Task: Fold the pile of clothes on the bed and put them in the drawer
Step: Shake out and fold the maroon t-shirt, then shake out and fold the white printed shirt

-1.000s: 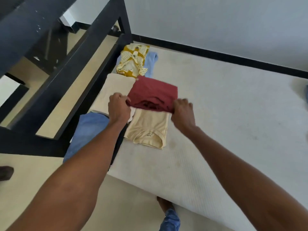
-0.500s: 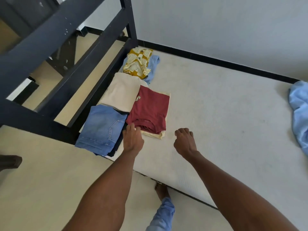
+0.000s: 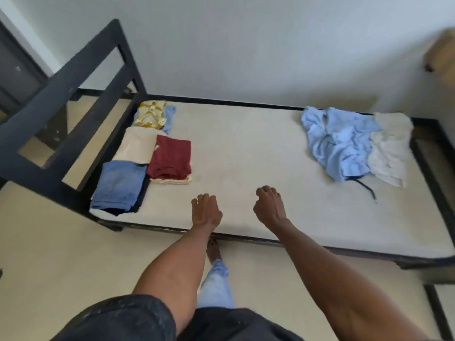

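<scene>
Folded clothes lie at the left end of the bed [image 3: 246, 168]: a maroon shirt [image 3: 171, 156] on top of a cream one [image 3: 172, 180], folded blue jeans [image 3: 118, 184], a beige piece [image 3: 138, 145] and a yellow patterned piece [image 3: 150, 114]. An unfolded light blue garment [image 3: 339, 141] and a white one [image 3: 391, 146] lie crumpled at the right end. My left hand [image 3: 205, 212] and my right hand [image 3: 269, 205] hover over the near edge of the mattress, fingers loosely curled, holding nothing.
A black bed frame headboard [image 3: 73, 94] rises at the left. The grey wall [image 3: 246, 45] runs behind the bed. My foot [image 3: 213, 249] stands on the beige floor [image 3: 61, 254] beside the bed. A tan object [image 3: 443, 57] shows at the far right.
My hands let go of the maroon shirt, which now rests on the cream one, and drew back toward the bed's near edge. My view swung right, revealing the crumpled clothes.
</scene>
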Available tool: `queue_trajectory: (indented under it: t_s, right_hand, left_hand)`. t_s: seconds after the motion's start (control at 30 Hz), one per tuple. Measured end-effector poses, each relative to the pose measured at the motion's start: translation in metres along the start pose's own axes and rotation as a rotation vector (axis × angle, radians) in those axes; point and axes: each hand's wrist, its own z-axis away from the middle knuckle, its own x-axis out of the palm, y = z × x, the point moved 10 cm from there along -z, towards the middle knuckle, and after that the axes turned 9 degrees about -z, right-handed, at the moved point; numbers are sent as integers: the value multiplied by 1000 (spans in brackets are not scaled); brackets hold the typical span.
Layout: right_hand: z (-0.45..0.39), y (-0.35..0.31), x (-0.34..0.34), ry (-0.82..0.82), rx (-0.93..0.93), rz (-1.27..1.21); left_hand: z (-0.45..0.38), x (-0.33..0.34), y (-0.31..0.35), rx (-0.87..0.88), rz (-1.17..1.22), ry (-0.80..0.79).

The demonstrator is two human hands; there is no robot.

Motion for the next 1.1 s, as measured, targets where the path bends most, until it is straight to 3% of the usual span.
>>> queue_trajectory:
  t_s: [0.17, 0.33, 0.83, 1.1]
  right_hand:
    - [64, 89, -34, 24, 189, -29]
    - [71, 157, -66, 52, 313, -22]
    - [1, 398, -178, 135, 789, -177]
    - [-54, 539, -215, 30, 808, -202]
  left_hand:
    - [42, 3, 105, 141, 51, -35]
    - [36, 7, 184, 252, 41, -83]
    - [-119, -24, 413, 466, 29, -279]
    - [-182, -17, 538, 501, -32, -394]
